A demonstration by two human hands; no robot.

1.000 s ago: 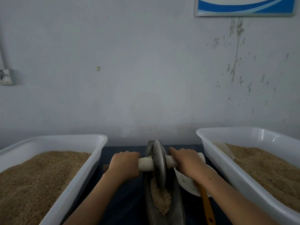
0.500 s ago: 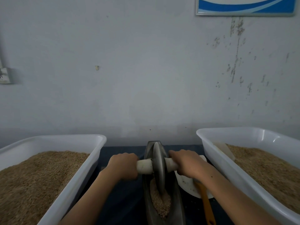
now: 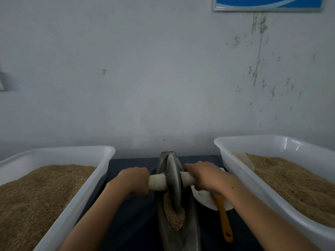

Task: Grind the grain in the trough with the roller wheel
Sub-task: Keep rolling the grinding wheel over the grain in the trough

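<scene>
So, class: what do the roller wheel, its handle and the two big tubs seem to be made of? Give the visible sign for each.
Roller wheel: looks like dull grey metal, perhaps iron; thin, matte disc.
Handle: pale cylinder, probably wood; the blunt, matte look leaves this open.
Left tub and right tub: white plastic, smooth and glossy, with rolled rims and slightly translucent walls.

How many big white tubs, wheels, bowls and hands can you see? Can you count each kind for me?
White tubs of grain: 2, the left tub and the right tub
Roller wheel: 1
Trough: 1
White bowl: 1
Orange handle: 1
Hands: 2, left hand and right hand
Total: 8
</scene>
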